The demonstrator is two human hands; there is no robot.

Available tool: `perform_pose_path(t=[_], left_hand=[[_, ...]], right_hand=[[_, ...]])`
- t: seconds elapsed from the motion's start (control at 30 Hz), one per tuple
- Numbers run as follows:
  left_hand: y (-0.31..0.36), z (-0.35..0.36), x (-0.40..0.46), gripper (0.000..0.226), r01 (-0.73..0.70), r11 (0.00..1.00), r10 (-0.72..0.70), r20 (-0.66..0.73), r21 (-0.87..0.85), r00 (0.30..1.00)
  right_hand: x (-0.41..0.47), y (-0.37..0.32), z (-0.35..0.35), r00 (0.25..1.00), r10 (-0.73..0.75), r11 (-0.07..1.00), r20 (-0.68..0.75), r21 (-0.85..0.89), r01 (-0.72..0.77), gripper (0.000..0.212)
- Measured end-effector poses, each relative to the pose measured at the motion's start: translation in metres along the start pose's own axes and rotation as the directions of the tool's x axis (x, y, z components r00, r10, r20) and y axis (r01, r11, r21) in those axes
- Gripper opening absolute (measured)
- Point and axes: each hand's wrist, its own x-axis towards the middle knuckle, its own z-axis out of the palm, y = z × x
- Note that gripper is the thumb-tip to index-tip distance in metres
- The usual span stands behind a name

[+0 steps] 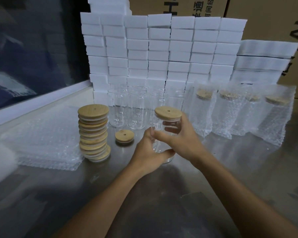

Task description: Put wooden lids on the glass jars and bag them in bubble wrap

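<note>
- The flat pile of bubble wrap bags lies to your left on the table; your left hand is nearer to it.
- The lidded glass jar stands upright at the table centre, between both hands.
- Your left hand curls around its base; your right hand curls around its upper part, under the wooden lid.

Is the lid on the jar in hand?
On. The wooden lid sits flat on the jar, which both the left hand and right hand grip.

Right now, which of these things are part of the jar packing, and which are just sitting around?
In the job: lidded clear glass jar in both hands; stacked round wooden lids; empty glass jars; flat bubble-wrap bags; bagged jars.

Lying about: white foam blocks; brown cardboard boxes.
</note>
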Motion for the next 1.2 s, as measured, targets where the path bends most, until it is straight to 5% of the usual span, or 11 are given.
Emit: perform_pose_path(t=[0.13, 0.3, 0.43, 0.6, 0.83, 1.03, 1.2], left_hand=[[0.030, -0.014, -0.004, 0.091, -0.231, 0.961, 0.248, -0.104, 0.153, 0.963], [0.082, -0.034, -0.006, 0.046, -0.406, 0.884, 0.460, -0.271, 0.233, 0.845], [0.120, -0.071, 0.017, 0.013, -0.273, 0.903, 0.365, -0.253, 0.332, 0.896], [0.147, -0.137, 0.044, 0.010, -0.114, 0.938, 0.175, -0.165, 0.328, 0.971], [0.109, -0.204, 0.067, 0.014, 0.042, 0.968, 0.102, -0.542, 0.246, 0.834], [0.031, -0.226, 0.053, 0.007, 0.268, 0.886, -0.038, -0.514, 0.379, 0.857], [0.001, -0.221, 0.041, 0.030, 0.341, 0.671, -0.086, -0.388, 0.658, 0.918]], right_hand=[[0.002, 0.005, -0.001, 1.000, 0.021, 0.999, 0.011, 0.030, -0.022, 0.073], [0.005, 0.010, -0.004, 0.998, -0.001, 0.999, 0.068, 0.044, -0.002, 0.071], [0.004, 0.011, -0.006, 0.996, 0.050, 0.999, 0.070, 0.015, -0.051, 0.076], [0.002, 0.009, -0.006, 0.995, 0.060, 0.998, 0.078, 0.011, -0.061, 0.081], [0.003, 0.010, -0.006, 0.994, 0.088, 0.996, 0.072, 0.020, -0.089, 0.085], [0.003, 0.011, -0.007, 0.993, 0.090, 0.995, 0.077, 0.026, -0.092, 0.087], [0.003, 0.010, -0.008, 0.992, 0.092, 0.995, 0.088, 0.029, -0.095, 0.086]])
